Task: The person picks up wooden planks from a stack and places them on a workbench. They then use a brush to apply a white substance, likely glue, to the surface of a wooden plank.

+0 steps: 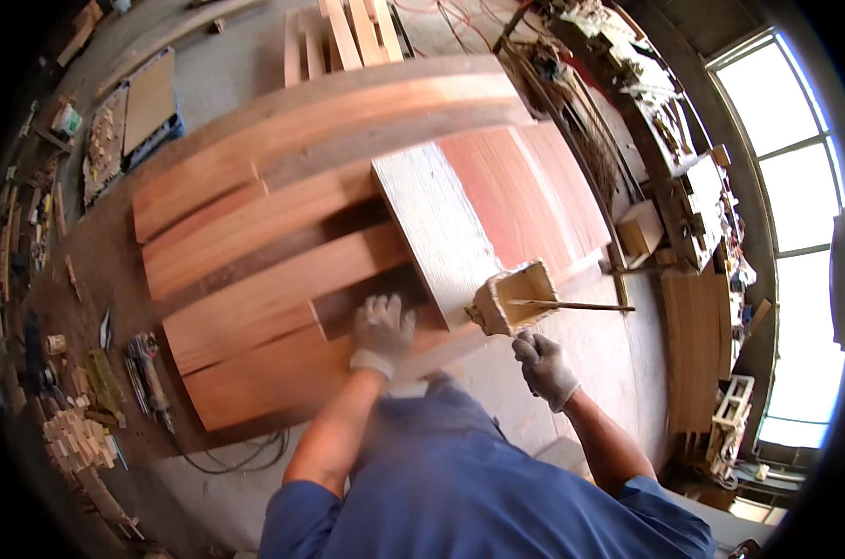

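Observation:
My left hand (381, 328), in a grey glove, lies with its fingers stretched out at the near edge of the workbench, over the dark gap beside a reddish board (264, 377). My gloved right hand (545, 368) is closed at the near side of a square, glue-crusted pot (511, 300), apparently round its handle, which the fingers mostly hide. A thin stick (581, 306) sticks out of the pot to the right. The pot is tilted at the near corner of a board coated in streaky white glue (436, 219). Behind that coated board lie bare reddish boards (525, 191).
Several long planks (283, 200) lie spaced across the brown workbench (106, 252). A power tool (148, 373) with a cable and a heap of small wood blocks (78, 438) are at the left. Stacked boards (693, 349) and a cluttered shelf stand at the right, by windows.

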`<state>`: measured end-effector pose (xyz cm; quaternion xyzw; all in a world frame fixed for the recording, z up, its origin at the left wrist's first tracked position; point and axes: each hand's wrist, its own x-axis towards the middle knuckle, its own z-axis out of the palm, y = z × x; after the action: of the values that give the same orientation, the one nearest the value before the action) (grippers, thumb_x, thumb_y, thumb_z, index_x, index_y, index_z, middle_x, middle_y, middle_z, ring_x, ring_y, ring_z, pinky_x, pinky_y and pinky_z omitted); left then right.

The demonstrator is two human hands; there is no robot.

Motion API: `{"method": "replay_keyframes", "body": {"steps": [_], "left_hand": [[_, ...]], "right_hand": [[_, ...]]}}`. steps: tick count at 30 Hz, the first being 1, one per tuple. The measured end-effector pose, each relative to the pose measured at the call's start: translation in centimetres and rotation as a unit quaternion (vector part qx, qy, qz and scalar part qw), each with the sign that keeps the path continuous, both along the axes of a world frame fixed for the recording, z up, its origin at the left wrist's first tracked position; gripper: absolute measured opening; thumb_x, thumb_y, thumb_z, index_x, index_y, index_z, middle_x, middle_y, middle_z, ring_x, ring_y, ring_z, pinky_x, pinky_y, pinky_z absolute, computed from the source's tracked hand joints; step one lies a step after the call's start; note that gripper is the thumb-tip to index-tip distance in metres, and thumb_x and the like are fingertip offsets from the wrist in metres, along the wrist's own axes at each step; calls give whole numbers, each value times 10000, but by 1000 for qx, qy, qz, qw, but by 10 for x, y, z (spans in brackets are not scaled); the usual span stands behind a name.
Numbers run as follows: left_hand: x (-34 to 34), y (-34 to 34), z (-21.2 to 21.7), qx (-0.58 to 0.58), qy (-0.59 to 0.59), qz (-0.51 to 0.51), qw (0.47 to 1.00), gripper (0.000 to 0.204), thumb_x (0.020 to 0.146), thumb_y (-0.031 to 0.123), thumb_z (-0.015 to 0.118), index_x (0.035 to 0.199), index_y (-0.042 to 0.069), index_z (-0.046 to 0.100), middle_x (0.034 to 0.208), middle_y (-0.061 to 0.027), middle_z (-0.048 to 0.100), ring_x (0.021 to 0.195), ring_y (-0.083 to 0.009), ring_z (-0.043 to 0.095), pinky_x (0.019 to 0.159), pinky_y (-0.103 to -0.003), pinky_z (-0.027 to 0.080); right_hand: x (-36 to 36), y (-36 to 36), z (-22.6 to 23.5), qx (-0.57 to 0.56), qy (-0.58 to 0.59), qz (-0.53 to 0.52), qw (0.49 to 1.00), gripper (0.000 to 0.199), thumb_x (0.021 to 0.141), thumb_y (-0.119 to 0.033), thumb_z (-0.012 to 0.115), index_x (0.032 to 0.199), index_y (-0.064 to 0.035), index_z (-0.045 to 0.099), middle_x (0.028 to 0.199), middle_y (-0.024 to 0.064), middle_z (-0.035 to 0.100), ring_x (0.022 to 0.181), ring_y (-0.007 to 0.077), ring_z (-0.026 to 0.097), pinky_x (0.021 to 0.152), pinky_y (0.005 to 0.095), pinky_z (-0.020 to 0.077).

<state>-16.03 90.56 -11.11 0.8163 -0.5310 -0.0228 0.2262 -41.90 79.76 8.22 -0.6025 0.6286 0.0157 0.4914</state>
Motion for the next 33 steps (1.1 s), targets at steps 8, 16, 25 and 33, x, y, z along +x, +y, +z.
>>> {"method": "replay_keyframes", "body": {"steps": [8, 16, 25, 33], "left_hand": [[3, -3, 20, 49, 78, -19, 996, 429, 964, 403, 632, 1221, 61, 669, 1230, -162, 688, 1225, -375, 592, 1012, -514, 470], [4, 4, 9, 17, 23, -14, 999, 464, 928, 382, 692, 1225, 25, 692, 1143, -188, 704, 1134, -374, 628, 950, -510, 504], [3, 1, 0, 17, 27, -4, 999, 471, 936, 393, 658, 1240, 36, 706, 1185, -178, 704, 1166, -372, 616, 985, -521, 485], [0, -5, 6, 20, 46, -14, 999, 433, 930, 366, 672, 1214, 41, 715, 1146, -169, 710, 1150, -367, 621, 964, -514, 497]], "right_hand": [[190, -178, -78, -158, -151, 102, 970, 430, 1055, -469, 586, 889, -73, 598, 591, -7, 476, 441, 133, 449, 406, 343, 373], [233, -227, -37, -80, -190, 21, 978, 459, 1060, -507, 593, 855, -98, 614, 615, 1, 518, 473, 131, 478, 430, 331, 388], [-3, -68, -41, -162, -32, 84, 983, 413, 1062, -405, 587, 1031, -4, 681, 732, 108, 587, 691, 163, 536, 690, 396, 505], [-79, -6, 6, -41, -28, -77, 996, 416, 1043, -429, 625, 823, -78, 584, 617, -31, 494, 487, 69, 441, 443, 280, 383]]}}
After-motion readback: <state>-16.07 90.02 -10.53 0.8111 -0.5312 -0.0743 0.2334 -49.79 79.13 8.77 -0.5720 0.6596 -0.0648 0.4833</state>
